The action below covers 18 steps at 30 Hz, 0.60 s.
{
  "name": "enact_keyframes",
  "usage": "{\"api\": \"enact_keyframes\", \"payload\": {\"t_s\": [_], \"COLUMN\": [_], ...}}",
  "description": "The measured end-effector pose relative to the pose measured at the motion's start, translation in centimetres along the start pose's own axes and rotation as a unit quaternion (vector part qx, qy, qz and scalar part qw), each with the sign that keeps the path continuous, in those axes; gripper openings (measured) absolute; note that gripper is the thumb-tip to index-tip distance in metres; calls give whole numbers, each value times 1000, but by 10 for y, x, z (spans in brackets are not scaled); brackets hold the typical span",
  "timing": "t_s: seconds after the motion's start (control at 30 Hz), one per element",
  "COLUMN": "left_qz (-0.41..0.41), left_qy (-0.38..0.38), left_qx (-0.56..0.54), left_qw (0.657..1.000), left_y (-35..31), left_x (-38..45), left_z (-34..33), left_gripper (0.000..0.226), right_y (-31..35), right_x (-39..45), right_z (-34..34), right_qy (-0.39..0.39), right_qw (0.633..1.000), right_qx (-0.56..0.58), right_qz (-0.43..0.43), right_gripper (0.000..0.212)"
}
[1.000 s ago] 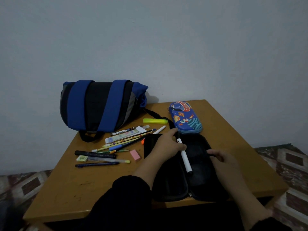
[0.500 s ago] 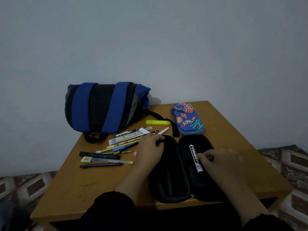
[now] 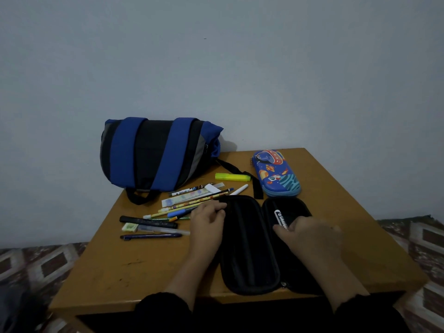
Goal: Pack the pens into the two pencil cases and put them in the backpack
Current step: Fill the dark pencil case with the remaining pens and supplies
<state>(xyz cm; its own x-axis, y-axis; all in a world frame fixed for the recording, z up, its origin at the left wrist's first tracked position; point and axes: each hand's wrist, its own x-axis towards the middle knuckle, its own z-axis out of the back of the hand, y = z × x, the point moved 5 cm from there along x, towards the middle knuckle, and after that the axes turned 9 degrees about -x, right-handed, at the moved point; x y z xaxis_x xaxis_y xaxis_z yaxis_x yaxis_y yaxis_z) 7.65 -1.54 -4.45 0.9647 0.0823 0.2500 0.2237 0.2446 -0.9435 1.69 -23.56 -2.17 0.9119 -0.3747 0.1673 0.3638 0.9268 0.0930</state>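
The wall [image 3: 216, 68] fills the upper half of the view. The table [image 3: 134, 267] is cut off at its near edge by dark sleeves [image 3: 163, 308]. A patterned floor [image 3: 36, 263] shows at both sides.

The backpack [image 3: 156, 152] lies on its side at the table's far left corner, against the wall; whether it is zipped cannot be told. One black strap [image 3: 240, 174] runs from it toward the cases.

The black case [image 3: 249, 246] lies open flat at the near edge. Its interior is too dark to make out in detail. The blue case [image 3: 276, 173] lies closed just behind it, at the far right.

The right hand [image 3: 312, 239] covers the case's right half. Its fingers curl over the marker [image 3: 280, 218], which lies in that half; only the marker's far end shows. The hand is blurred, so the grip cannot be told exactly.

The left hand [image 3: 207, 222] rests at the case's left rim, fingers curled together against the edge; whether they pinch the rim cannot be told.

The loose pens [image 3: 187, 205] lie in a pile left of the case, partly hidden by the left hand. A highlighter [image 3: 231, 176] lies apart behind them. An eraser [image 3: 129, 227] sits at the pile's left end.
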Motion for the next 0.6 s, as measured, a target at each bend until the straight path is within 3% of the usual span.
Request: {"api": "enact_keyframes", "payload": {"t_s": [0.1, 0.23, 0.4, 0.6], "left_qz": [15, 23, 12, 4], "left_qy": [-10, 8, 45, 74], "left_qx": [-39, -42, -13, 38], "left_qw": [999, 999, 999, 997], "left_y": [3, -1, -2, 3], "left_x": [-5, -6, -7, -4], "left_z": [4, 5, 1, -4], "left_gripper": [21, 16, 17, 17], "right_y": [4, 15, 53, 64], "right_x": [4, 1, -10, -25], "right_z": [-2, 4, -1, -6], "right_qy": [23, -40, 60, 45], "right_qw": [1000, 994, 984, 981], "right_qx": [-13, 99, 158, 164], "right_qz": [-4, 15, 65, 89], "right_gripper": [36, 40, 30, 28]}}
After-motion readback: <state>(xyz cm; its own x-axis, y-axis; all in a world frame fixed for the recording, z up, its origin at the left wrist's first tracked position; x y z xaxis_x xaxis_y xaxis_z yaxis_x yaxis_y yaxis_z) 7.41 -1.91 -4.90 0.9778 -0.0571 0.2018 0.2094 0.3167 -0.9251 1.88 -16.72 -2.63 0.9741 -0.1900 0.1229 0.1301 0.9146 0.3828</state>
